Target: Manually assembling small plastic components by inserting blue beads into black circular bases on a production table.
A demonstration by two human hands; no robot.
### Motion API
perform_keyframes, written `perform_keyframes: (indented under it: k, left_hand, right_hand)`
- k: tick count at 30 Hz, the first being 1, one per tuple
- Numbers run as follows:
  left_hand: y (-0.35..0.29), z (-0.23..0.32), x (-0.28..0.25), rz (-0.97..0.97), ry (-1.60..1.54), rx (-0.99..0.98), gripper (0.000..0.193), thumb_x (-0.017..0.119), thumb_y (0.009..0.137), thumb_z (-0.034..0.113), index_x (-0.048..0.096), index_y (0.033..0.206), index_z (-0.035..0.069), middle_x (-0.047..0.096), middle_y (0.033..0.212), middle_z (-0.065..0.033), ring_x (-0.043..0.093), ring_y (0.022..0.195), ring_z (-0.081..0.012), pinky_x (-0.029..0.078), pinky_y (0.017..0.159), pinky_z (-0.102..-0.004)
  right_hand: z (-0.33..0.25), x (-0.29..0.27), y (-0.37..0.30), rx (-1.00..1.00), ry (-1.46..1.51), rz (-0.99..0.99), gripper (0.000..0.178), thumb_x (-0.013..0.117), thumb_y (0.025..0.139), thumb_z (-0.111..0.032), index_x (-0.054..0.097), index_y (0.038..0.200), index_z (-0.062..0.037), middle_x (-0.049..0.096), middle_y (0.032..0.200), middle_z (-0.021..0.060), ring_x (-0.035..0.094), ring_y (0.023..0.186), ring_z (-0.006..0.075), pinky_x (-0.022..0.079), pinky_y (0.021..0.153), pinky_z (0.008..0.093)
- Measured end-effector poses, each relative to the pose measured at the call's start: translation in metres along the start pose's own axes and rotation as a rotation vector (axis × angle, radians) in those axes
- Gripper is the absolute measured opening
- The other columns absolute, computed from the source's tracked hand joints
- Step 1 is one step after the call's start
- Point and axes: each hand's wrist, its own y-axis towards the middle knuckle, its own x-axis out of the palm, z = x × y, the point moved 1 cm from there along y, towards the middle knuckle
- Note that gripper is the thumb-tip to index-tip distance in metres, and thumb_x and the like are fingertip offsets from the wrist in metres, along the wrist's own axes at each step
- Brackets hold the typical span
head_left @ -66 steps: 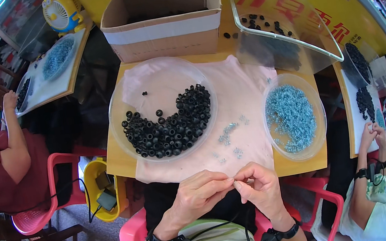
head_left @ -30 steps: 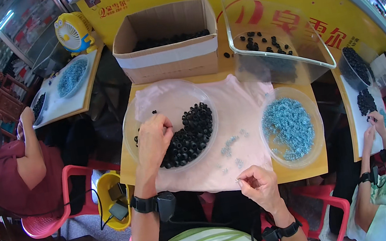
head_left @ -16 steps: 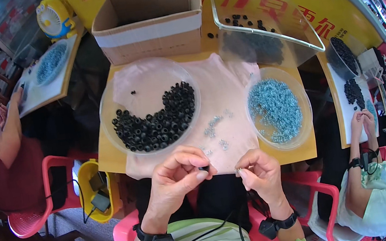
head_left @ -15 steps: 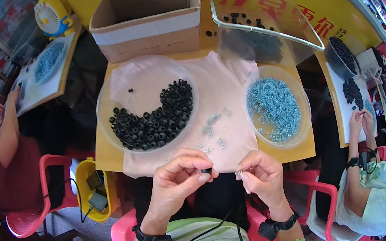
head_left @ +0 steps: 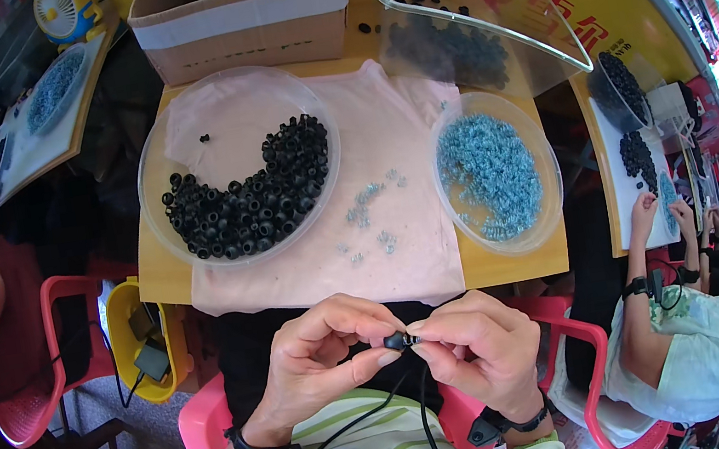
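Observation:
My left hand (head_left: 315, 361) pinches a small rounded black piece (head_left: 393, 341) between thumb and forefinger, over my lap. Against its right end, the thumb and fingers of my right hand (head_left: 485, 350) close on a tiny silvery piece that looks like a spring, mostly hidden by the fingertips. Beyond my hands, a clear round tub (head_left: 150, 177) holds many similar black pieces with holes. To its right, a clear round dish (head_left: 555, 228) is filled with small bluish spring-like pieces (head_left: 496, 172). Several loose ones (head_left: 362, 208) lie on the pink cloth (head_left: 407, 264).
At the back of the table (head_left: 528, 266) stand a cardboard box (head_left: 242, 28) and a tilted clear bin (head_left: 528, 46) with black pieces. A co-worker's hands (head_left: 660, 217) work at a table on the right; another person sits left. A yellow bin (head_left: 131, 324) holds chargers.
My two hands have come together, and the silvery piece now meets the black one. The view has shifted, so the table sits higher and further left.

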Motion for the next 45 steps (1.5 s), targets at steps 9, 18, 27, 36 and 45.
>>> perform_keyframes:
  k: [9,18,27,36,45]
  left_hand:
    - [0.005,-0.009,-0.013,0.101,-0.080,-0.062,0.021,0.065,0.082,-0.012,0.061,0.100,-0.002,0.060,0.111,-0.0146,0.062,0.097,-0.0158,0.054,0.085,-0.0274]
    - [0.011,-0.013,-0.026,0.295,-0.120,-0.121,0.019,0.066,0.079,-0.011,0.060,0.092,0.002,0.062,0.102,-0.0144,0.063,0.091,-0.0170,0.056,0.078,-0.0293]
    - [0.006,-0.014,-0.050,0.178,-0.394,0.078,0.020,0.063,0.082,-0.012,0.060,0.096,0.002,0.061,0.104,-0.0150,0.062,0.092,-0.0185,0.054,0.083,-0.0316]
    - [0.004,-0.004,-0.050,0.091,-0.320,0.035,0.018,0.064,0.082,-0.013,0.062,0.094,0.000,0.061,0.105,-0.0180,0.063,0.094,-0.0173,0.054,0.084,-0.0305]
    - [-0.001,-0.002,-0.045,0.079,-0.308,0.040,0.020,0.062,0.081,-0.015,0.062,0.095,0.000,0.061,0.106,-0.0183,0.063,0.093,-0.0179,0.054,0.084,-0.0303]
  right_hand:
    - [0.006,0.012,0.009,-0.197,-0.243,0.041,0.031,0.076,0.070,0.003,0.070,0.099,-0.0035,0.066,0.080,0.0071,0.062,0.062,0.0171,0.050,0.051,0.0257]
    - [0.013,0.039,0.021,-0.306,-0.517,-0.024,0.040,0.071,0.070,0.000,0.067,0.110,0.0020,0.065,0.087,0.0067,0.060,0.063,0.0152,0.050,0.054,0.0252]
    - [0.025,0.058,0.101,-0.095,-0.270,-0.215,0.016,0.070,0.077,-0.008,0.065,0.091,-0.0054,0.059,0.079,0.0083,0.060,0.067,0.0248,0.049,0.057,0.0347]
    - [0.058,0.116,0.168,-0.259,-0.635,-0.318,0.007,0.066,0.078,-0.005,0.062,0.083,-0.0030,0.059,0.081,0.0083,0.062,0.085,0.0257,0.051,0.067,0.0358]
    - [0.072,0.133,0.179,-0.330,-0.722,-0.434,0.006,0.062,0.071,0.001,0.059,0.076,-0.0002,0.061,0.080,0.0141,0.063,0.081,0.0302,0.052,0.069,0.0380]
